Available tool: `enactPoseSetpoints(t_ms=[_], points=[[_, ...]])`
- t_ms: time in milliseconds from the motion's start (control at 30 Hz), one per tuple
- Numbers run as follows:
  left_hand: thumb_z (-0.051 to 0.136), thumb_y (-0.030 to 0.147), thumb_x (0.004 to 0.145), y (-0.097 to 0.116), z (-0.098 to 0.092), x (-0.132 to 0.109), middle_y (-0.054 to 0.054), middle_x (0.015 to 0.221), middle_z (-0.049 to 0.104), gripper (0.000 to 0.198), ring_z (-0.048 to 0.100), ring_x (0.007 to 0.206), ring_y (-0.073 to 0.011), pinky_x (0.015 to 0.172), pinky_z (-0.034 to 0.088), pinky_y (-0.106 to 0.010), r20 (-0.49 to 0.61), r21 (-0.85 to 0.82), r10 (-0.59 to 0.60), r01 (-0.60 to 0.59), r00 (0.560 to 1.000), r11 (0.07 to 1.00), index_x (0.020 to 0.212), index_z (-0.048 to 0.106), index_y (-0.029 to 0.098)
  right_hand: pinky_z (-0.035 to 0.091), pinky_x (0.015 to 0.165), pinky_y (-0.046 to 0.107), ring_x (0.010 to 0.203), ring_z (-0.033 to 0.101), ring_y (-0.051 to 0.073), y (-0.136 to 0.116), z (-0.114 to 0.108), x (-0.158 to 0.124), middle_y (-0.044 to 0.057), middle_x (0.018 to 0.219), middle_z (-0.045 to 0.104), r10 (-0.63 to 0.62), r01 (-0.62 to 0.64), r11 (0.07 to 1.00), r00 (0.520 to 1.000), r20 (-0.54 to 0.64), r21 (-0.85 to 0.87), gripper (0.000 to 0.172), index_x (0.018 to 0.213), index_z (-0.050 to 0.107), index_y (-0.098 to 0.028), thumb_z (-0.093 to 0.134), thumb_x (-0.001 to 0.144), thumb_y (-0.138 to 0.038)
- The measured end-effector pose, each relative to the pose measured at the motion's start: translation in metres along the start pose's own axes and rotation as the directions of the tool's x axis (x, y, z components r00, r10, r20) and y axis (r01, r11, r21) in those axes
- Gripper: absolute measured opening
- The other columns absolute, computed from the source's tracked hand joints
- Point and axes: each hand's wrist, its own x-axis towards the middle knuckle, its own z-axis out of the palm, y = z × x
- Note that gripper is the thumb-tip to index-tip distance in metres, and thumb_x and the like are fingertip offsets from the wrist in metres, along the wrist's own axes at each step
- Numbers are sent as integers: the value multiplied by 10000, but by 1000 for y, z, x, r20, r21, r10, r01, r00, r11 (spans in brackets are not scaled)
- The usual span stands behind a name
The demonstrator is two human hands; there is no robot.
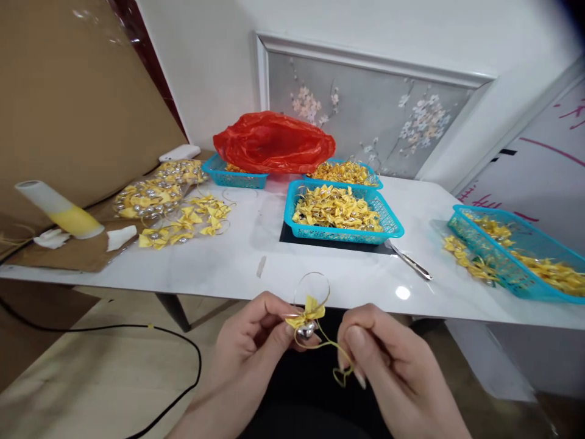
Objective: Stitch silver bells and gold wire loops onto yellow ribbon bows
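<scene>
Just in front of the table edge, my left hand (pixel 260 341) pinches a small ornament (pixel 311 311) made of a yellow ribbon bow, a shiny silver bell-like ball (pixel 305 330) and a thin loop standing above it. From the ornament a yellow cord (pixel 326 344) runs across to my right hand (pixel 379 353), whose thumb and fingers are closed on it. The cord's loose end curls below those fingertips. Straight ahead, a blue basket (pixel 347 233) holds many similar yellow bows.
Another blue basket (pixel 516 268) stands at the right, with loose bows beside it. A metal-bladed tool (pixel 411 261) lies near the middle basket. Behind are a red plastic bag (pixel 274 143) and more baskets. Bow strands (pixel 150 198) and a yellow-white tube (pixel 68 213) sit left.
</scene>
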Motion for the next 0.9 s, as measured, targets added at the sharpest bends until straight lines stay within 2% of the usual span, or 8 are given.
enactPoseSetpoints(t_ms=[100, 233, 433, 500, 567, 667, 733, 900], points=[[712, 156, 817, 4, -3, 3, 14, 655, 763, 74, 701, 629, -104, 613, 540, -144, 71, 71, -30, 25, 997, 997, 751, 700, 188, 297, 469, 196, 520, 390, 85, -4, -11, 8, -45, 604, 460, -168, 166, 981, 986, -15, -100, 254, 823, 579, -203, 464, 1029, -297], [669, 144, 843, 1, -12, 5, 19, 682, 749, 99, 698, 651, -105, 633, 540, -162, 106, 127, -31, 18, 994, 992, 756, 683, 190, 330, 454, 176, 506, 424, 81, -17, -25, 14, -58, 616, 501, -224, 236, 942, 971, 79, -239, 206, 861, 585, -227, 461, 1025, -237], [633, 132, 849, 2, -23, 2, 16, 679, 729, 115, 686, 644, -118, 629, 530, -199, 235, 185, -148, 106, 961, 977, 753, 672, 183, 431, 674, 210, 749, 571, 102, -18, -37, 25, -27, 875, 611, -290, 326, 766, 944, 154, -553, 157, 984, 614, -245, 490, 997, -150], [640, 130, 830, 6, -24, 1, 19, 648, 722, 113, 677, 620, -118, 609, 519, -198, 261, 211, -201, 147, 944, 966, 735, 675, 180, 435, 799, 225, 913, 573, 120, -18, -34, 31, -10, 987, 598, -282, 347, 767, 938, 203, -540, 166, 987, 636, -246, 506, 992, -143], [635, 133, 823, 10, -24, 1, 19, 637, 720, 116, 669, 618, -118, 610, 512, -197, 293, 248, -241, 170, 925, 954, 739, 701, 177, 428, 876, 210, 1007, 561, 112, -19, -27, 36, -16, 1068, 583, -226, 336, 839, 931, 287, -428, 167, 973, 645, -248, 531, 981, -127], [627, 156, 827, 17, -26, 2, 14, 648, 729, 143, 662, 632, -119, 625, 510, -197, 319, 309, -287, 187, 903, 933, 750, 746, 174, 437, 824, 174, 910, 582, 73, -20, -14, 45, -47, 1003, 596, -92, 229, 937, 891, 446, -264, 164, 892, 622, -224, 575, 947, -77], [629, 162, 817, 21, -27, 3, 13, 645, 733, 151, 658, 630, -120, 623, 506, -193, 312, 348, -305, 191, 900, 918, 744, 761, 171, 428, 775, 180, 836, 574, 68, -20, -7, 49, -59, 909, 594, -44, 188, 947, 880, 472, -261, 172, 839, 599, -205, 601, 922, -54], [613, 148, 817, 22, -26, 3, 4, 628, 737, 209, 647, 602, -123, 598, 492, -187, 283, 410, -270, 138, 921, 901, 674, 763, 171, 391, 755, 255, 792, 549, 107, -17, 6, 51, -45, 814, 590, -58, 259, 906, 860, 507, -335, 202, 790, 590, -188, 563, 918, -35]])
